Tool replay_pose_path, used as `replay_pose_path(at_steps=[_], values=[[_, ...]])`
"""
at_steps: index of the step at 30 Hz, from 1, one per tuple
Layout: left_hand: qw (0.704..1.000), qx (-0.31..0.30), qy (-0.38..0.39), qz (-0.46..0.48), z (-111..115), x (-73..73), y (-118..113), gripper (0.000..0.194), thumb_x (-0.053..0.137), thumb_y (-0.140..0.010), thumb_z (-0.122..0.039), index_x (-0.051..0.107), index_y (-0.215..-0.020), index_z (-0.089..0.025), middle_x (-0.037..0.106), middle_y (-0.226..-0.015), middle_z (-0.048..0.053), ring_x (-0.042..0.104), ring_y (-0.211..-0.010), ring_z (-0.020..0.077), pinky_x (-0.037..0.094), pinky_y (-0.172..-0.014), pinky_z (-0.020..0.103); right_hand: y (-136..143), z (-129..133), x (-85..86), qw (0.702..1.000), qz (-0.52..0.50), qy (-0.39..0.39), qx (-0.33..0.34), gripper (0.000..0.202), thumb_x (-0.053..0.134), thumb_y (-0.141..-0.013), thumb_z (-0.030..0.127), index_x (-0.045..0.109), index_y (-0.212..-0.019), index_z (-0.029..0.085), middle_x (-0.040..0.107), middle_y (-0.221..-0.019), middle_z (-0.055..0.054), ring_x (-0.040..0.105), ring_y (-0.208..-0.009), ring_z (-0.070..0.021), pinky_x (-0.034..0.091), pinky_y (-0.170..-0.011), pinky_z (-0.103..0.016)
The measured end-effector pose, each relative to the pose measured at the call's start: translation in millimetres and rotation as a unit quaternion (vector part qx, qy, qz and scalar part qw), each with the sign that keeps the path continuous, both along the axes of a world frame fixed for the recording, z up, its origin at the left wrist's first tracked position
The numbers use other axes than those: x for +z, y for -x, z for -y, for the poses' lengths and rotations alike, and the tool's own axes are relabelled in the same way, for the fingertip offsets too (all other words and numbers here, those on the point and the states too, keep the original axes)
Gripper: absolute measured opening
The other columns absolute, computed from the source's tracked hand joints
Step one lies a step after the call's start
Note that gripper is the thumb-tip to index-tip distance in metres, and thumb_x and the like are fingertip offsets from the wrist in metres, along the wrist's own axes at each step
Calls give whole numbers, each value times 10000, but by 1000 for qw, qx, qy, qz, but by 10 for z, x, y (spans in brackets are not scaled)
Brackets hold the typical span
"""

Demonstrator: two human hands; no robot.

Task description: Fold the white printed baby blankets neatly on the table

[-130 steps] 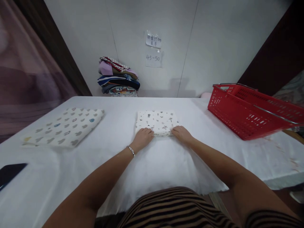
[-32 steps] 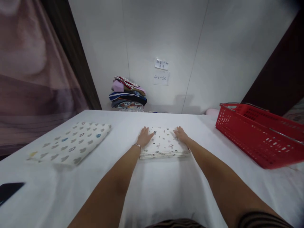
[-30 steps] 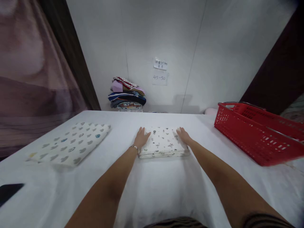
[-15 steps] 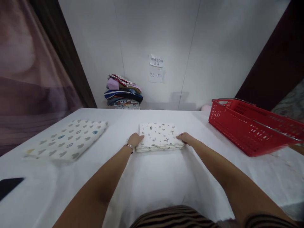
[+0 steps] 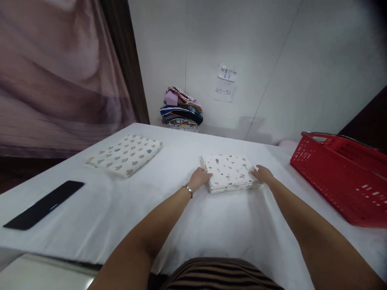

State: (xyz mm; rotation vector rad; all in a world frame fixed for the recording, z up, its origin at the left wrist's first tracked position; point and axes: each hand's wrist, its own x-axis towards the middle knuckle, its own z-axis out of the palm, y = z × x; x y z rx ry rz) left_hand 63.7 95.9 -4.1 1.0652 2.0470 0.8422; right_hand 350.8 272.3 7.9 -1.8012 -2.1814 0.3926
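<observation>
A folded white cloth (image 5: 230, 171) with small grey and dark prints lies on the table in front of me, its layers showing along the near edge. My left hand (image 5: 199, 177) grips its left side, thumb on top and the fingers partly hidden behind the edge. On the opposite side my right hand (image 5: 262, 175) holds the right edge, thumb over the top layer. Off to the left, a second folded cloth (image 5: 128, 155) with grey mouse-head shapes and a few blue ones lies flat, away from both hands.
A red perforated basket (image 5: 341, 177) stands at the right. At the left lies a flat black object (image 5: 45, 204). Behind the far table edge rises a stack of folded clothes (image 5: 181, 108). Paper signs (image 5: 223, 92) hang on the wall, and a pinkish curtain (image 5: 60, 80) drapes at the left.
My view has turned to the left, so everything sits further right and more of the black object shows. Both hands stay at the sides of the printed cloth, which looks slightly turned.
</observation>
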Motion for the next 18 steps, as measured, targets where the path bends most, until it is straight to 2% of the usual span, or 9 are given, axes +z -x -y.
replay_pose_path(at_steps=[2,5,8,11,14,18], values=[[1000,-5,-4,22,27,-44,7,496,649,-738,-447,527,-1114,-147,711,-911,91,662,-791,195,439,-610,245,204,135,-1,999,-14,-21,37,455,592,-775,298,598,-1195,124,604,-1222,-167,557,-1139,-298,415,-974,-413],[999,-2,-23,30,55,-95,-15,336,647,-745,-403,590,-967,-157,710,-800,58,656,-737,174,437,-583,228,638,476,-20,991,-47,-25,120,390,483,-855,328,592,-1208,204,582,-1279,-76,532,-1181,-208,400,-1006,-329],[998,-3,-37,46,71,-119,-14,236,623,-768,-368,615,-887,-164,708,-791,43,650,-682,146,438,-552,210,1045,874,-39,966,-52,-1,252,429,399,-898,394,548,-1264,228,531,-1342,-67,468,-1248,-214,363,-1039,-371],[997,-1,-43,60,55,-123,53,188,600,-785,-326,631,-876,-164,710,-807,41,648,-639,129,443,-525,200,1254,1164,-25,934,28,23,355,525,353,-913,479,455,-1356,217,392,-1456,-86,306,-1360,-242,247,-1096,-446],[997,12,-50,56,-31,-116,176,156,595,-782,-274,649,-872,-158,712,-828,51,656,-651,130,458,-543,202,1301,1297,30,929,88,26,357,577,274,-934,520,381,-1407,207,266,-1517,-97,175,-1410,-250,161,-1110,-497],[997,29,-60,40,-258,-115,362,199,529,-817,-242,660,-935,-149,715,-849,69,670,-684,145,479,-583,223,1337,1406,74,926,107,-8,362,604,262,-939,519,331,-1439,189,208,-1534,-103,121,-1423,-244,107,-1124,-491]])
